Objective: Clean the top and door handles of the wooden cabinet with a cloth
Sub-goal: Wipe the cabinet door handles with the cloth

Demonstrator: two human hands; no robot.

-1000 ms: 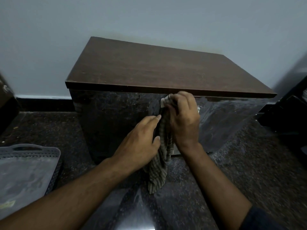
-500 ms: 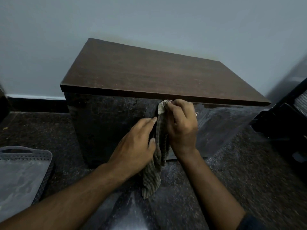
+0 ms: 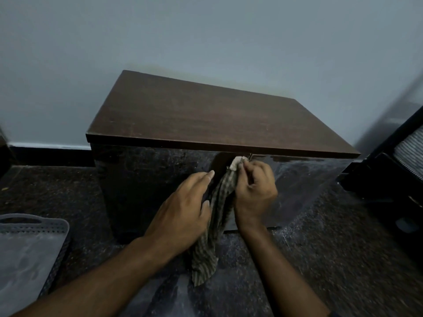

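Cloth: long axis vertical at frame centre, hanging from the handle under the cabinet top.
Right hand: nearer the handle, pinching the cloth's top end.
Left hand: fingers straight, beside the cloth.

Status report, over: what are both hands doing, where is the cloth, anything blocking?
Right hand grips cloth at cabinet front, under top edge. Left hand open, fingers against the cloth. Nothing in the way.

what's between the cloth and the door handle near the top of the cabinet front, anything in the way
Nothing visible. The right hand already pinches the striped cloth up against the cabinet front just under the top edge. The handle itself is mostly hidden behind cloth and fingers. The left hand rests beside the hanging cloth, not blocking it.
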